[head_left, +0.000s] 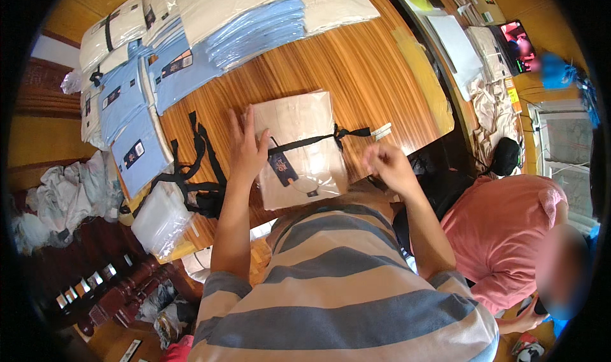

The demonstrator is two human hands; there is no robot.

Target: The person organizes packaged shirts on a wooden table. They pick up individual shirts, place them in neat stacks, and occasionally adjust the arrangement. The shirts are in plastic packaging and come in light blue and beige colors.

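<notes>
Head view: apparently tying, my wide-spread left hand (247,151) steadies the beige garment pack (296,117); curled right hand (389,166), hold unclear, should tighten.

And here it is, a folded beige garment (293,117) lying flat on the wood-grain table (359,76), a neat near-rectangle turned just slightly askew! Clear plastic (321,171) over it, catching the light down toward the near edge. Straight across the middle runs a black ribbon (305,143), climbing a touch to the right, knotted close to the right edge, a loose end poking out beyond it! Just below the ribbon, left of centre, a dark tag (282,169), tilted, orange at its lower end.
</notes>
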